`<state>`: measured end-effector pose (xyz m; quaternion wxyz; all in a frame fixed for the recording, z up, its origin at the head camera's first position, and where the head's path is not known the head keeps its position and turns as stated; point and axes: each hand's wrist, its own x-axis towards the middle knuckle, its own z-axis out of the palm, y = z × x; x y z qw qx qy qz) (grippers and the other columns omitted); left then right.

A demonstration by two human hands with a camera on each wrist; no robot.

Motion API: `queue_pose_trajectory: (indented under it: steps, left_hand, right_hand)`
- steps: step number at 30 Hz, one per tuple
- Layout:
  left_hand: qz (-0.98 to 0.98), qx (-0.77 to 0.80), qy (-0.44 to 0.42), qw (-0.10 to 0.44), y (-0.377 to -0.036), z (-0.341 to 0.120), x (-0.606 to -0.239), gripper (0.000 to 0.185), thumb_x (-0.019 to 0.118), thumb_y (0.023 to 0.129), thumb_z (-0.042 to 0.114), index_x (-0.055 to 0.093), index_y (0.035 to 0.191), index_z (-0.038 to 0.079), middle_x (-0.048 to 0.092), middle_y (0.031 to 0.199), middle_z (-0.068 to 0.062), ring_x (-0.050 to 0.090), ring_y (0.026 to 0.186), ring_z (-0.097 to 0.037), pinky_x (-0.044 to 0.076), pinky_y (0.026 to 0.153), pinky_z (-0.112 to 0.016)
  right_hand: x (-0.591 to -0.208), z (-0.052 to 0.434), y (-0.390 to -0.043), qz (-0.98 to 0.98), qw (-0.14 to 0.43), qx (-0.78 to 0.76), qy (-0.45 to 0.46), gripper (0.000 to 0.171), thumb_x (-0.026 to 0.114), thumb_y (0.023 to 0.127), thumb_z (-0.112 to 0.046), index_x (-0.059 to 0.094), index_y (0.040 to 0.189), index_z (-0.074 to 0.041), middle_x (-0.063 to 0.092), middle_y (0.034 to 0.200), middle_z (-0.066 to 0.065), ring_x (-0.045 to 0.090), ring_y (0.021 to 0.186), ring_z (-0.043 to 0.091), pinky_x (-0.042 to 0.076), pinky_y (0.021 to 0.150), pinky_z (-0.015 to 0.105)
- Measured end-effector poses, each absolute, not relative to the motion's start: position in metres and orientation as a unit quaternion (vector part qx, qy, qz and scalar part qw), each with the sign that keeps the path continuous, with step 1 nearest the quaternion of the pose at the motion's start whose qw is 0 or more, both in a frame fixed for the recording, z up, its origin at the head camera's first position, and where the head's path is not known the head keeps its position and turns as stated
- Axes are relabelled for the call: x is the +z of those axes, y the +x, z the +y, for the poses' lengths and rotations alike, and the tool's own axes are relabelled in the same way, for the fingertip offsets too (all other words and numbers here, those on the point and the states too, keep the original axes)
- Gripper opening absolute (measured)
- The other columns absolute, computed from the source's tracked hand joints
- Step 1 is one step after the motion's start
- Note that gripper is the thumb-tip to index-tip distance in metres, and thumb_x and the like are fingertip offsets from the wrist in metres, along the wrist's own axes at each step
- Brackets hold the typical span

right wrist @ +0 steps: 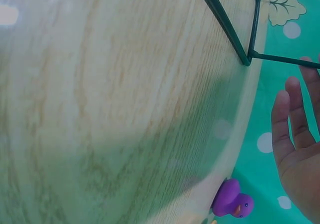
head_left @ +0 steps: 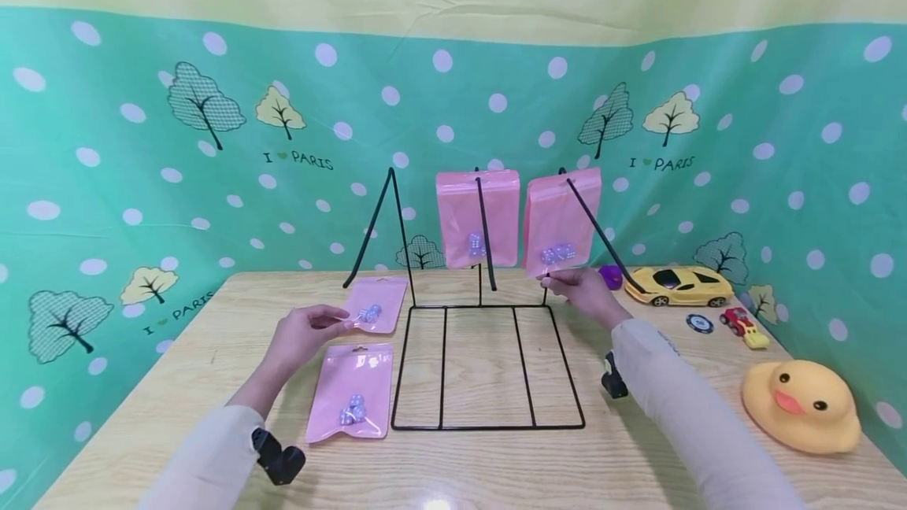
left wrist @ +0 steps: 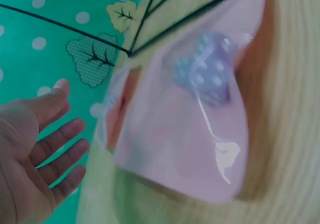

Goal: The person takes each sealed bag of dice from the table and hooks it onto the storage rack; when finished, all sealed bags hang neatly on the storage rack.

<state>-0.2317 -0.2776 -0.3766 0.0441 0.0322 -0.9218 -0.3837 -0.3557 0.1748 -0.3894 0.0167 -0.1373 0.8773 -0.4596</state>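
Observation:
A black wire rack (head_left: pixel 489 425) stands mid-table, with two pink pouches of small dice hanging from its arms: one in the middle (head_left: pixel 460 211) and one to the right (head_left: pixel 553 219). My right hand (head_left: pixel 560 280) is at the lower edge of the right pouch; in the right wrist view that hand (right wrist: pixel 295 134) has its fingers straight and holds nothing. Two more pink pouches lie flat left of the rack, one farther (head_left: pixel 379 301) and one nearer (head_left: pixel 350 384). My left hand (head_left: pixel 338 319) reaches the farther pouch's edge. In the left wrist view this hand (left wrist: pixel 55 134) is spread beside the pouch (left wrist: pixel 175 134).
On the wooden table (head_left: pixel 496 471), right side, are a purple toy duck (head_left: pixel 611 276) (right wrist: pixel 231 200), a yellow toy car (head_left: pixel 679 285), a round chip (head_left: pixel 699 323), a small red car (head_left: pixel 740 323) and a big yellow duck (head_left: pixel 801 404). A patterned teal cloth backs the table.

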Motion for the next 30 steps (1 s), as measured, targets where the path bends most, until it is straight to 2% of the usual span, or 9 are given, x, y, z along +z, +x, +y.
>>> queue_pose_trajectory:
  steps: [3, 9, 13, 19, 25, 30]
  left_hand:
    - [-0.927, -0.372, 0.041, 0.032, -0.230, -0.282, -0.381, 0.033, 0.075, 0.094, 0.024, 0.071, 0.117, 0.000, 0.073, 0.103, -0.013, 0.067, 0.096, -0.028, 0.055, 0.082, -0.040]
    - [-0.931, -0.362, 0.053, 0.001, -0.229, -0.288, -0.385, 0.039, 0.077, 0.092, 0.026, 0.070, 0.119, -0.001, 0.069, 0.098, -0.011, 0.061, 0.091, -0.025, 0.049, 0.073, -0.032]
    - [-0.934, -0.351, 0.059, -0.026, -0.229, -0.287, -0.387, 0.044, 0.078, 0.092, 0.028, 0.069, 0.124, -0.001, 0.067, 0.098, -0.011, 0.059, 0.088, -0.024, 0.048, 0.074, -0.034]
    - [-0.941, -0.330, 0.064, -0.045, -0.231, -0.285, -0.389, 0.047, 0.079, 0.091, 0.027, 0.067, 0.126, -0.001, 0.068, 0.104, -0.015, 0.061, 0.094, -0.028, 0.051, 0.083, -0.043]
    - [-0.946, -0.314, 0.059, -0.055, -0.234, -0.283, -0.393, 0.047, 0.083, 0.086, 0.024, 0.068, 0.123, -0.001, 0.064, 0.103, -0.014, 0.056, 0.092, -0.027, 0.049, 0.079, -0.039]
    - [-0.953, -0.297, 0.039, -0.042, -0.235, -0.282, -0.397, 0.037, 0.086, 0.082, 0.020, 0.070, 0.110, 0.002, 0.060, 0.092, -0.009, 0.054, 0.084, -0.024, 0.047, 0.074, -0.037]
  right_hand:
    - [-0.388, 0.175, -0.355, 0.882, 0.014, -0.452, -0.135, 0.038, 0.061, 0.104, -0.027, 0.066, 0.131, 0.000, 0.067, 0.126, 0.023, 0.066, 0.109, 0.034, 0.057, 0.085, 0.044]
    - [-0.387, 0.174, -0.353, 0.881, 0.013, -0.453, -0.136, 0.038, 0.062, 0.104, -0.026, 0.065, 0.132, -0.001, 0.068, 0.124, 0.023, 0.064, 0.107, 0.032, 0.057, 0.086, 0.046]
    - [-0.387, 0.173, -0.354, 0.881, 0.006, -0.450, -0.143, 0.036, 0.062, 0.104, -0.024, 0.066, 0.130, 0.001, 0.069, 0.121, 0.023, 0.065, 0.104, 0.031, 0.057, 0.084, 0.046]
    - [-0.388, 0.174, -0.354, 0.881, 0.006, -0.450, -0.142, 0.036, 0.062, 0.104, -0.023, 0.066, 0.130, 0.001, 0.069, 0.119, 0.023, 0.064, 0.103, 0.032, 0.057, 0.083, 0.045]
    - [-0.387, 0.174, -0.352, 0.878, 0.005, -0.457, -0.145, 0.035, 0.063, 0.103, -0.022, 0.067, 0.129, 0.001, 0.070, 0.116, 0.022, 0.063, 0.104, 0.038, 0.057, 0.083, 0.047]
    - [-0.386, 0.173, -0.351, 0.880, 0.003, -0.453, -0.146, 0.034, 0.062, 0.104, -0.022, 0.067, 0.129, 0.000, 0.069, 0.117, 0.023, 0.063, 0.104, 0.039, 0.056, 0.082, 0.047]
